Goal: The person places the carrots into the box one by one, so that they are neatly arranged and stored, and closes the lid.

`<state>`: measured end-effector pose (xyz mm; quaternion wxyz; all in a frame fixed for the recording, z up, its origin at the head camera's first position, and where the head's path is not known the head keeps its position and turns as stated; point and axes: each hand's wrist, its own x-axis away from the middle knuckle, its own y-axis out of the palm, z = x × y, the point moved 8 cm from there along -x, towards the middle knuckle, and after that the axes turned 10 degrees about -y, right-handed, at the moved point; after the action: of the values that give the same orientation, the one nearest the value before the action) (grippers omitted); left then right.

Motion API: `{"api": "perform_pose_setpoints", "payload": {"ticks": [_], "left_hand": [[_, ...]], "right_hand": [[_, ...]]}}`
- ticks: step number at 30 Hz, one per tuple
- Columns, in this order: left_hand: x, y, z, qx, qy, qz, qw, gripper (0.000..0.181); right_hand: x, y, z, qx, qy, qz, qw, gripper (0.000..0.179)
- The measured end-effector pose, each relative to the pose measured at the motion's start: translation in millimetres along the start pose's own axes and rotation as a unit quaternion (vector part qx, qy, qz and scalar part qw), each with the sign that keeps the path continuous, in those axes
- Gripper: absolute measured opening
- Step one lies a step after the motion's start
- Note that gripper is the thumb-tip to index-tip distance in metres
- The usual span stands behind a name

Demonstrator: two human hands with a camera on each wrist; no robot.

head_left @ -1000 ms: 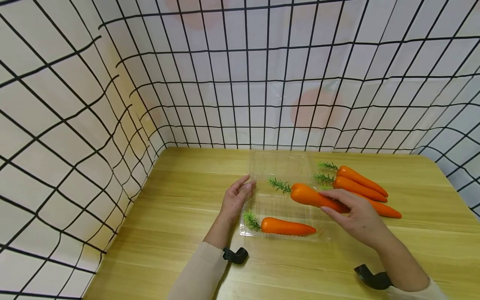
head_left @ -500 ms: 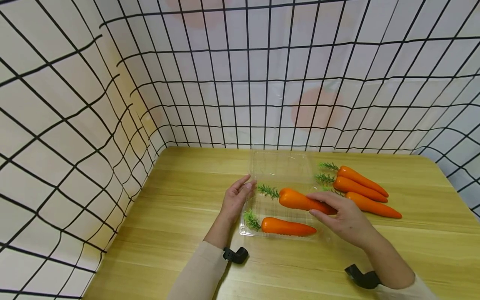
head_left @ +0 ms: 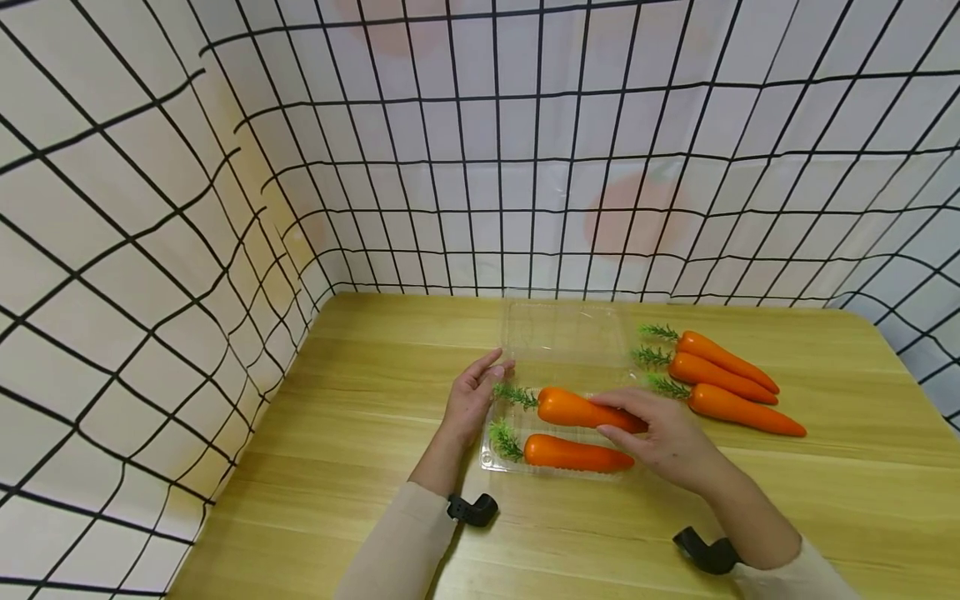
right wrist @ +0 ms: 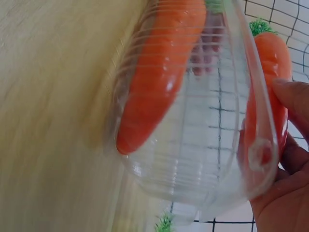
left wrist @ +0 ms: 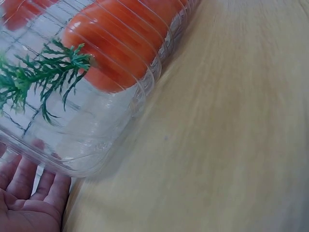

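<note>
1. A person's right hand [head_left: 667,437] pinches an orange carrot [head_left: 568,407] between thumb and fingers, gripping it toward its tapered end.
2. The held carrot is over a clear plastic container [head_left: 489,462], its leafy green top pointing left; whether it touches the bottom cannot be told.
3. The left hand [head_left: 468,400] is at the container's left edge, fingers loosely extended and grasping nothing.
4. A second carrot [head_left: 573,452] lies inside along the near side, its green top also to the left.
5. The transparent lid [head_left: 562,329] lies open at the container's far side.
6. Three more carrots [head_left: 722,377] rest close together on the wood-grain desk [head_left: 360,417], right of the container, green tops toward it.
7. Both arms wear pale sleeves [head_left: 401,546] and black wrist devices [head_left: 474,510]; beyond the desk stands a black wire grid [head_left: 536,161] against pale fabric [head_left: 472,54].
</note>
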<state>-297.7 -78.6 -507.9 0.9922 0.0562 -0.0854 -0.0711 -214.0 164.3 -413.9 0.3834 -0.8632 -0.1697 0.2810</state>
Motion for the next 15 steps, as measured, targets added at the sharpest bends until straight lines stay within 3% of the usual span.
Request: {"api": "perform_pose_setpoints", "payload": {"ticks": [15], "left_hand": [[0.8, 1.0, 0.6, 0.026, -0.007, -0.002, 0.9996, 0.048]], "right_hand": [[-11.6, 21.3, 3.1, -0.021, -0.004, -0.043, 0.9988, 0.040]]}}
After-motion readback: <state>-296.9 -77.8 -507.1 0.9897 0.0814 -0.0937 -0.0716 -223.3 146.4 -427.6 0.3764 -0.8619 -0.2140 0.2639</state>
